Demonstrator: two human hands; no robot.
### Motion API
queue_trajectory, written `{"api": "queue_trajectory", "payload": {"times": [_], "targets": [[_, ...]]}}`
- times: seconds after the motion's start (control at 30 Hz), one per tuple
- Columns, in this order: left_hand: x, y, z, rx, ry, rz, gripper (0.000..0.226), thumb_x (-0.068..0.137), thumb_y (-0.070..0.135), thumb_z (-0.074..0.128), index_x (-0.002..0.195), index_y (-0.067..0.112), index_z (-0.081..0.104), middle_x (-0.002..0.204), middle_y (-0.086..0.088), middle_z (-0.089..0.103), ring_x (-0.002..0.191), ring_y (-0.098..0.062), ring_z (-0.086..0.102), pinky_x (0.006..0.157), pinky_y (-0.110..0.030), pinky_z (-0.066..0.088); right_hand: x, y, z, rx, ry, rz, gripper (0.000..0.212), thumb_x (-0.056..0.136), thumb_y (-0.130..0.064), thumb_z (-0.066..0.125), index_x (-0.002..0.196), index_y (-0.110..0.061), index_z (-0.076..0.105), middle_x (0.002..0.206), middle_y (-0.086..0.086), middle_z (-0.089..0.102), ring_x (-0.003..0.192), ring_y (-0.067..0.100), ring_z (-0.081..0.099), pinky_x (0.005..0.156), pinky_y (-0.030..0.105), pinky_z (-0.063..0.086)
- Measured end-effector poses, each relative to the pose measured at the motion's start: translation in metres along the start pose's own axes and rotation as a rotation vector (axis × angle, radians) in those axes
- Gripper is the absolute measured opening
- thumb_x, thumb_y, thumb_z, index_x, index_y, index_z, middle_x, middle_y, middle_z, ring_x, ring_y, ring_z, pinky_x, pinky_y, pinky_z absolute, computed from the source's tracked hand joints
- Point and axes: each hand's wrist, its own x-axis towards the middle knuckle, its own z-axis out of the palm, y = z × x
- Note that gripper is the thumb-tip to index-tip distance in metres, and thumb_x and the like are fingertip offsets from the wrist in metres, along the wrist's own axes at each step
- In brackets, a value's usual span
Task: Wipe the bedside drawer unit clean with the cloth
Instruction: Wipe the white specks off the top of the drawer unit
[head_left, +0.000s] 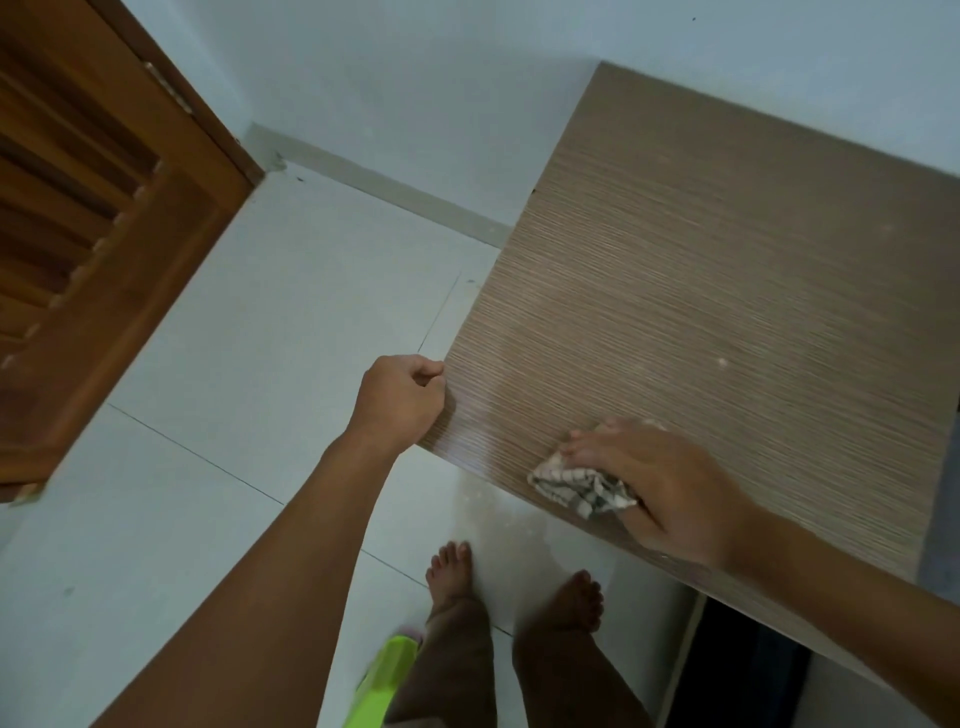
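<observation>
- Drawer unit (701, 291): wood-grain top fills the right half of the frame, back edge against the pale wall; pale specks show on the middle of the top, so by my judgement wiping is not finished.
- Cloth (582, 486): crumpled, checked, lower centre-right, lying on the top close to its front edge.
- Right hand (660, 483): palm down over the cloth, fingers spread flat and pressing it to the surface, probably so the whole pad rubs.
- Left hand (402, 400): centre of frame, fingers curled into a loose fist against the unit's left edge, apparently bracing it; whether anything is held inside, I cannot tell.
- Bare feet (514, 587): bottom centre, on the white tiled floor (260, 364).
- Green object (384, 680): bottom edge, blurred, unidentified.
- Wooden door (88, 234): upper left.
</observation>
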Motion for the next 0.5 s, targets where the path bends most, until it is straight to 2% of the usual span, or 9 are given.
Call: {"api": "queue_trajectory", "payload": {"times": [0.07, 0.1, 0.13, 0.2, 0.27, 0.33, 0.4, 0.5], "targets": [[0.003, 0.0, -0.002, -0.017, -0.027, -0.027, 0.027, 0.094, 0.013, 0.057, 0.118, 0.013, 0.07, 0.111, 0.003, 0.067, 0.097, -0.008, 0.057, 0.089, -0.019, 0.04, 0.028, -0.009, -0.013, 0.008, 0.096, 0.009, 0.034, 0.089, -0.026, 0.047, 0.112, -0.007, 0.064, 0.105, 0.01, 0.07, 0.091, 0.031, 0.067, 0.071, 0.053, 0.055], [0.005, -0.001, -0.003, -0.034, -0.051, -0.057, 0.027, 0.093, 0.014, 0.056, 0.114, 0.014, 0.072, 0.109, 0.006, 0.067, 0.1, -0.01, 0.058, 0.092, -0.022, 0.042, 0.045, -0.014, -0.017, 0.006, 0.119, 0.015, 0.037, 0.089, -0.026, 0.045, 0.111, -0.005, 0.065, 0.103, 0.011, 0.07, 0.086, 0.031, 0.067, 0.069, 0.052, 0.056], [0.007, -0.002, -0.005, -0.063, -0.081, -0.097, 0.025, 0.091, 0.016, 0.055, 0.106, 0.016, 0.075, 0.106, 0.006, 0.069, 0.101, -0.014, 0.061, 0.096, -0.028, 0.046, 0.064, -0.018, -0.02, 0.004, 0.126, 0.032, 0.04, 0.088, -0.027, 0.043, 0.113, -0.006, 0.065, 0.105, 0.01, 0.07, 0.087, 0.03, 0.067, 0.072, 0.05, 0.055], [0.011, 0.001, -0.009, -0.173, -0.128, -0.184, 0.022, 0.084, 0.017, 0.055, 0.089, 0.009, 0.075, 0.099, -0.007, 0.073, 0.094, -0.023, 0.067, 0.093, -0.043, 0.054, 0.099, -0.022, -0.015, -0.026, 0.117, 0.075, 0.046, 0.087, -0.03, 0.037, 0.119, -0.012, 0.064, 0.116, 0.005, 0.069, 0.101, 0.028, 0.064, 0.084, 0.045, 0.051], [0.014, 0.004, -0.013, -0.31, -0.145, -0.255, 0.024, 0.089, 0.012, 0.046, 0.09, 0.002, 0.068, 0.093, -0.015, 0.069, 0.081, -0.022, 0.066, 0.078, -0.038, 0.055, 0.125, -0.021, 0.002, -0.056, 0.051, 0.129, 0.049, 0.086, -0.03, 0.036, 0.127, -0.018, 0.06, 0.132, 0.002, 0.061, 0.122, 0.024, 0.055, 0.101, 0.042, 0.041], [0.013, 0.006, -0.018, -0.416, -0.162, -0.298, 0.031, 0.094, 0.015, 0.034, 0.093, 0.005, 0.063, 0.091, -0.011, 0.068, 0.08, -0.021, 0.065, 0.073, -0.034, 0.053, 0.14, -0.021, 0.027, -0.073, -0.04, 0.154, 0.048, 0.089, -0.022, 0.046, 0.137, -0.022, 0.053, 0.144, 0.002, 0.05, 0.137, 0.021, 0.039, 0.116, 0.043, 0.023], [0.013, 0.0, -0.022, -0.507, -0.191, -0.339, 0.036, 0.091, 0.02, 0.029, 0.089, 0.007, 0.063, 0.088, -0.011, 0.069, 0.079, -0.025, 0.065, 0.074, -0.036, 0.052, 0.141, -0.023, 0.046, -0.104, -0.064, 0.107, 0.048, 0.09, -0.022, 0.053, 0.138, -0.02, 0.052, 0.147, 0.003, 0.047, 0.141, 0.022, 0.033, 0.118, 0.049, 0.016], [0.013, -0.01, -0.026, -0.506, -0.216, -0.385, 0.042, 0.09, 0.023, 0.03, 0.098, 0.005, 0.066, 0.087, -0.013, 0.072, 0.079, -0.027, 0.066, 0.071, -0.037, 0.051, 0.118, -0.025, 0.053, -0.172, -0.114, -0.049, 0.048, 0.086, -0.032, 0.04, 0.129, -0.025, 0.06, 0.14, 0.002, 0.054, 0.137, 0.022, 0.041, 0.115, 0.052, 0.022]]}}
